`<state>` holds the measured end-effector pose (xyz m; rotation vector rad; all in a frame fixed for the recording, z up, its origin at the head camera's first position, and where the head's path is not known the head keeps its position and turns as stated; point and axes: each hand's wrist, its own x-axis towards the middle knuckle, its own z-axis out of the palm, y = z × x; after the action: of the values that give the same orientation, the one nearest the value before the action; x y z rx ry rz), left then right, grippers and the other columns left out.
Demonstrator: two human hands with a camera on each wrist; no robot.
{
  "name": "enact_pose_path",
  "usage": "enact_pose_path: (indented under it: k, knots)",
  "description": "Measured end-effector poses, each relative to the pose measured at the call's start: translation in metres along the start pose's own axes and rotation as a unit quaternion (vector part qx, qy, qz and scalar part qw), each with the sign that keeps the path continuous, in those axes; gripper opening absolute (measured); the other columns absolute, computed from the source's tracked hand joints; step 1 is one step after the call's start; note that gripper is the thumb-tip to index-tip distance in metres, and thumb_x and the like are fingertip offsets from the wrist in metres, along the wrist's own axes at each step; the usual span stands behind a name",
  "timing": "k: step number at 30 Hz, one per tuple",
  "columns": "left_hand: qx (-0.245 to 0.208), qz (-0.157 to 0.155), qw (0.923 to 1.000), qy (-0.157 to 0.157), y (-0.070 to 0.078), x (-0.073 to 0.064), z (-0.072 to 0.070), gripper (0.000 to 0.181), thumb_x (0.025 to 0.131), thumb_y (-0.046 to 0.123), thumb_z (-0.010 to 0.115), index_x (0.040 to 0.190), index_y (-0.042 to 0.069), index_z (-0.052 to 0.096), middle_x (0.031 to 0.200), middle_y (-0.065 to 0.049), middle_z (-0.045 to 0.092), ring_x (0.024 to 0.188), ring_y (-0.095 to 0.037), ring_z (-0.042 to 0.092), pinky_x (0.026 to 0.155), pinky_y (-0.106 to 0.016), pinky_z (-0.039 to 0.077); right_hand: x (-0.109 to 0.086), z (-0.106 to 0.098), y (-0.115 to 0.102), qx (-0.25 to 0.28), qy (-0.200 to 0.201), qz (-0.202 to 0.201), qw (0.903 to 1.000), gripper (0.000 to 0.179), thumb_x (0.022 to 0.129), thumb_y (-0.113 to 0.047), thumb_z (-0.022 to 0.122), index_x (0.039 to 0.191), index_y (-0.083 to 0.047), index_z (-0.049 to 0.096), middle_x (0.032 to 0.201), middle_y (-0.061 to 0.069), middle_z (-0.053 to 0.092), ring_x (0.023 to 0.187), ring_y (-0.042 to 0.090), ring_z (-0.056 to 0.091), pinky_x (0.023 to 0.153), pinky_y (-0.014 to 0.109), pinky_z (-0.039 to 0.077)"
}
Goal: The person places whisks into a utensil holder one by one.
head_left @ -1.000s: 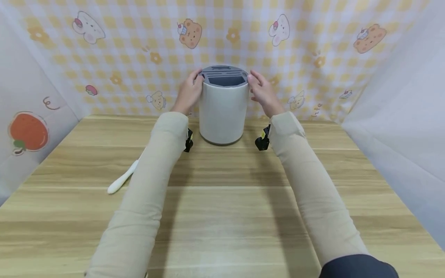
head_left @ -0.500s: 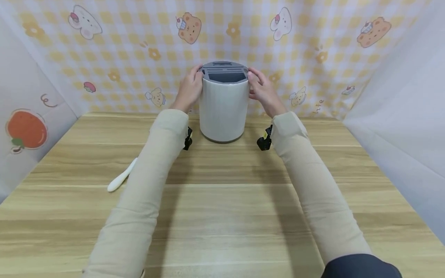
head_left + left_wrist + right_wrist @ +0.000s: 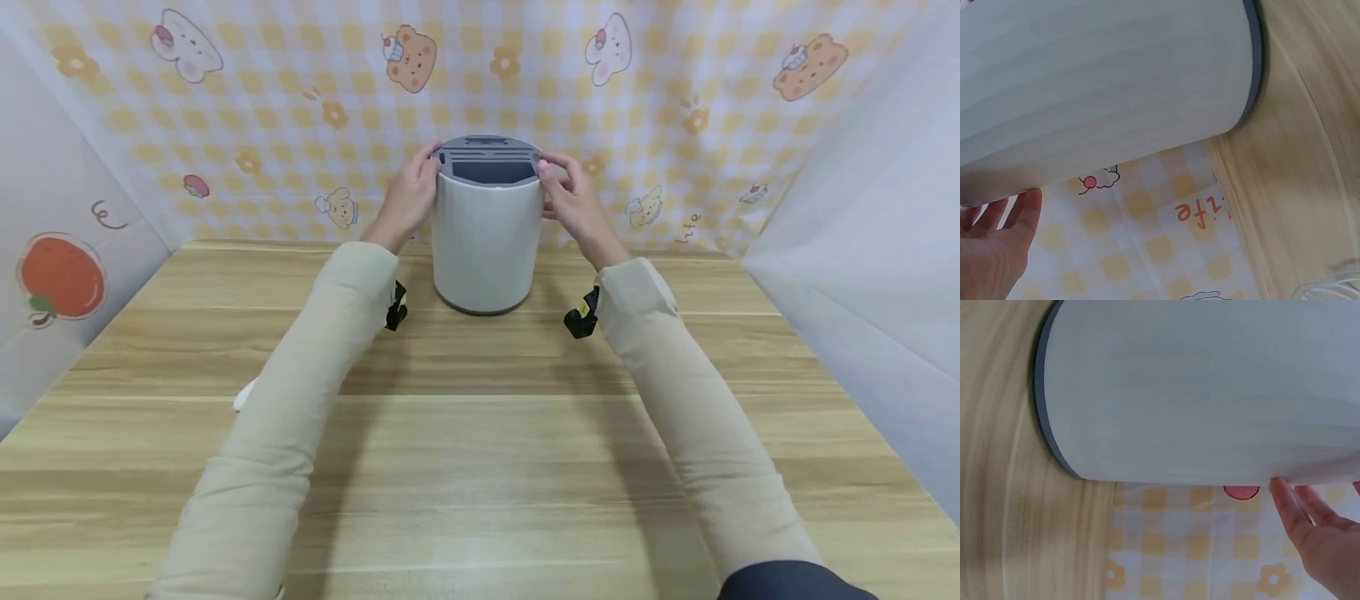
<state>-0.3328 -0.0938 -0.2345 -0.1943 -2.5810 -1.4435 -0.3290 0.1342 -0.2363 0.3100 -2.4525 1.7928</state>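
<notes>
A white cylindrical knife holder [image 3: 486, 242] with a grey slotted top stands upright on the wooden table near the back curtain. My left hand [image 3: 408, 196] holds its upper left side, thumb at the rim. On the opposite side my right hand [image 3: 576, 200] grips the upper edge, thumb in front and fingers wrapping behind. Both wrist views show fingertips against the white wall of the holder, in the left wrist view [image 3: 997, 250] at lower left. The front of its top has one wide opening, with narrow slits behind; no knives show in it.
A white handle end [image 3: 244, 395] pokes out from under the left sleeve, the rest hidden. Looped pale wires [image 3: 1332, 287] lie on the table in the left wrist view. A yellow checked curtain [image 3: 315, 167] hangs behind the holder.
The knife holder has shifted slightly toward me and to the right, both hands staying on it. My forearms have spread outward, and the left sleeve now covers most of the white handle.
</notes>
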Motion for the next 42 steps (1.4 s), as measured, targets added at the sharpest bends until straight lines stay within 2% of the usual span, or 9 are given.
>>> enact_pose_path:
  k: [3, 18, 20, 22, 25, 27, 32, 37, 42]
  knots:
    - [0.004, 0.008, 1.0000, 0.001, 0.000, -0.001, 0.001, 0.047, 0.101, 0.035, 0.021, 0.147, 0.026, 0.026, 0.153, 0.005, 0.025, 0.140, -0.009, 0.022, 0.114, -0.024, 0.018, -0.003, 0.000, 0.001, -0.003, 0.011, -0.004, 0.9999, 0.048, 0.095, -0.043, 0.044, 0.138, -0.023, 0.039, 0.112, 0.006, 0.050, 0.100, 0.023, 0.058, 0.093, 0.038, 0.048]
    - [-0.022, 0.039, 0.9986, 0.027, -0.006, -0.013, 0.007, 0.046, 0.101, 0.034, 0.025, 0.145, 0.025, 0.032, 0.149, 0.007, 0.033, 0.136, -0.005, 0.030, 0.111, -0.021, 0.024, -0.020, 0.000, -0.002, -0.012, 0.024, 0.004, 0.9996, 0.049, 0.092, -0.047, 0.050, 0.135, -0.026, 0.041, 0.132, 0.009, 0.046, 0.108, 0.022, 0.054, 0.095, 0.039, 0.045]
    - [-0.024, 0.042, 0.9981, 0.037, -0.007, -0.015, 0.009, 0.045, 0.101, 0.034, 0.026, 0.145, 0.025, 0.034, 0.143, 0.004, 0.043, 0.127, -0.005, 0.041, 0.107, -0.020, 0.030, -0.022, 0.001, -0.001, -0.004, 0.026, 0.006, 0.9996, 0.049, 0.091, -0.047, 0.050, 0.135, -0.026, 0.041, 0.131, 0.010, 0.045, 0.109, 0.021, 0.052, 0.095, 0.040, 0.045]
    - [-0.024, 0.047, 0.9975, 0.046, -0.008, -0.017, 0.011, 0.045, 0.101, 0.034, 0.026, 0.144, 0.025, 0.035, 0.123, -0.003, 0.054, 0.105, -0.009, 0.051, 0.099, -0.022, 0.036, -0.024, 0.001, 0.000, 0.002, 0.027, 0.005, 0.9996, 0.048, 0.091, -0.047, 0.050, 0.134, -0.026, 0.041, 0.129, 0.011, 0.044, 0.108, 0.021, 0.051, 0.095, 0.041, 0.045]
    - [-0.021, 0.051, 0.9967, 0.059, -0.008, -0.021, 0.012, 0.044, 0.101, 0.036, 0.026, 0.143, 0.028, 0.036, 0.094, -0.008, 0.048, 0.075, -0.017, 0.041, 0.085, -0.026, 0.039, -0.026, 0.001, 0.002, 0.004, 0.026, 0.000, 0.9996, 0.049, 0.091, -0.047, 0.050, 0.134, -0.026, 0.040, 0.129, 0.010, 0.043, 0.106, 0.022, 0.052, 0.094, 0.041, 0.047]
    - [-0.017, 0.055, 0.9963, 0.065, -0.008, -0.023, 0.012, 0.044, 0.101, 0.037, 0.026, 0.143, 0.030, 0.037, 0.097, -0.007, 0.050, 0.074, -0.017, 0.041, 0.084, -0.027, 0.039, -0.028, 0.001, 0.002, 0.005, 0.027, -0.005, 0.9996, 0.049, 0.091, -0.048, 0.050, 0.134, -0.027, 0.040, 0.128, 0.010, 0.043, 0.104, 0.023, 0.054, 0.093, 0.040, 0.048]
    - [-0.011, 0.065, 0.9950, 0.075, -0.008, -0.027, 0.012, 0.043, 0.101, 0.035, 0.026, 0.142, 0.028, 0.039, 0.130, 0.000, 0.053, 0.097, -0.013, 0.049, 0.093, -0.025, 0.038, -0.033, 0.002, 0.003, 0.005, 0.030, -0.019, 0.9993, 0.049, 0.091, -0.049, 0.050, 0.133, -0.027, 0.040, 0.124, 0.011, 0.044, 0.096, 0.026, 0.058, 0.089, 0.039, 0.050]
    - [-0.012, 0.079, 0.9936, 0.080, -0.008, -0.033, 0.012, 0.043, 0.101, 0.033, 0.027, 0.141, 0.025, 0.041, 0.119, -0.007, 0.056, 0.086, -0.017, 0.048, 0.086, -0.026, 0.040, -0.041, 0.003, 0.006, 0.000, 0.037, -0.029, 0.9989, 0.049, 0.091, -0.049, 0.050, 0.132, -0.025, 0.039, 0.120, 0.009, 0.044, 0.094, 0.026, 0.059, 0.087, 0.039, 0.051]
    - [-0.005, 0.092, 0.9916, 0.090, -0.009, -0.038, 0.013, 0.042, 0.101, 0.030, 0.028, 0.139, 0.024, 0.043, 0.137, 0.002, 0.050, 0.102, -0.013, 0.051, 0.092, -0.024, 0.038, -0.049, 0.005, 0.006, 0.000, 0.042, -0.028, 0.9987, 0.049, 0.090, -0.050, 0.051, 0.131, -0.026, 0.040, 0.123, 0.009, 0.046, 0.098, 0.024, 0.058, 0.087, 0.040, 0.051]
